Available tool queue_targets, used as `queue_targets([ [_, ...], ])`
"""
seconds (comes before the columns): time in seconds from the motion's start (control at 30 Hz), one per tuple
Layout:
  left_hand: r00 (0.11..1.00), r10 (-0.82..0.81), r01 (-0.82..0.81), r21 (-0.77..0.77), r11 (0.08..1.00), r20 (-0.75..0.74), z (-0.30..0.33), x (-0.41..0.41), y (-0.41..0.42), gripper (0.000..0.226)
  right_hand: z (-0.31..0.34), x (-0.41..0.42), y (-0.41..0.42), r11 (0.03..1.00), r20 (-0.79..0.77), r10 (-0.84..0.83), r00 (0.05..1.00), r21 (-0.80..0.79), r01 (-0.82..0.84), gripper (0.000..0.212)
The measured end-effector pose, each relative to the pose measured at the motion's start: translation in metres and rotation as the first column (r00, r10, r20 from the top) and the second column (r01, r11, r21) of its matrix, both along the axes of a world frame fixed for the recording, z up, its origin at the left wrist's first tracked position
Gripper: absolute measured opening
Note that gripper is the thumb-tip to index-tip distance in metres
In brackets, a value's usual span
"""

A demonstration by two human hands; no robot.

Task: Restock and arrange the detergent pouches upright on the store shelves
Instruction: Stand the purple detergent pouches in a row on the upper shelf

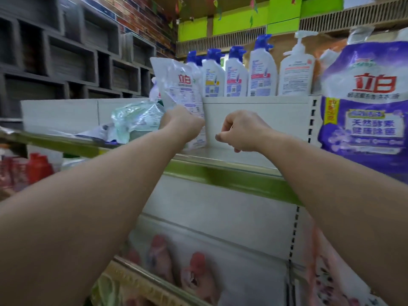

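Glossy plastic film against matt painted metal

The white pouch [180,89] and purple pouch [364,107] are shiny, crinkled plastic; the pump bottles [262,71] smooth plastic; the shelf [220,157] matt metal.

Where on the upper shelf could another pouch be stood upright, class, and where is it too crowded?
Free: the bare shelf stretch between the white pouch held by the left hand and the big purple pouch, under the curled right hand. Crowded: left of the white pouch, where a greenish pouch lies slumped. The pump bottles stand behind the divider.
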State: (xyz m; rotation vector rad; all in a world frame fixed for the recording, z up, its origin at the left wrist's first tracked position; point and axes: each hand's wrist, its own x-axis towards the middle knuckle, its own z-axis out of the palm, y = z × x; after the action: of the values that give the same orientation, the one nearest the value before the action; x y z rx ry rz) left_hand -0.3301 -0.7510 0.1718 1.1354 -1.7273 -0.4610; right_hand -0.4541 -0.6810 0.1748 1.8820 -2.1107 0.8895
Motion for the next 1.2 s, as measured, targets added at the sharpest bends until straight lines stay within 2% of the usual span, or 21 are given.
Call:
queue_targets([
  [0.13, 0.996, 0.081, -0.08, -0.025, 0.996, 0.033, 0.001, 0.021, -0.019, 0.031, -0.003, 0.015, -0.009, 1.0, 0.004, 0.006, 1.0, -0.006, -0.006, 0.019],
  [0.3, 0.948, 0.256, -0.247, -0.067, 0.967, 0.189, 0.003, 0.038, -0.032, 0.047, -0.008, 0.015, -0.016, 1.0, -0.013, -0.024, 1.0, 0.01, 0.024, 0.015],
  [0.43, 0.95, 0.252, -0.251, -0.031, 0.967, 0.185, 0.003, 0.044, -0.041, 0.048, -0.008, 0.011, -0.018, 0.998, -0.025, -0.057, 0.998, 0.01, 0.057, 0.016],
  [0.67, 0.978, 0.181, -0.18, -0.014, 0.984, 0.105, 0.017, 0.035, -0.059, 0.073, -0.013, 0.004, -0.021, 0.997, -0.013, -0.082, 0.997, 0.012, 0.082, 0.015],
  [0.87, 0.989, 0.125, -0.12, 0.066, 0.991, -0.077, 0.033, 0.019, -0.079, 0.074, -0.014, 0.0, -0.024, 0.994, -0.014, -0.109, 0.994, 0.013, 0.109, 0.012],
  [1.2, 0.977, 0.078, -0.068, 0.055, 0.996, -0.2, 0.048, 0.008, -0.111, 0.078, -0.015, -0.006, -0.045, 0.996, 0.026, -0.084, 0.996, -0.029, 0.085, 0.014],
])
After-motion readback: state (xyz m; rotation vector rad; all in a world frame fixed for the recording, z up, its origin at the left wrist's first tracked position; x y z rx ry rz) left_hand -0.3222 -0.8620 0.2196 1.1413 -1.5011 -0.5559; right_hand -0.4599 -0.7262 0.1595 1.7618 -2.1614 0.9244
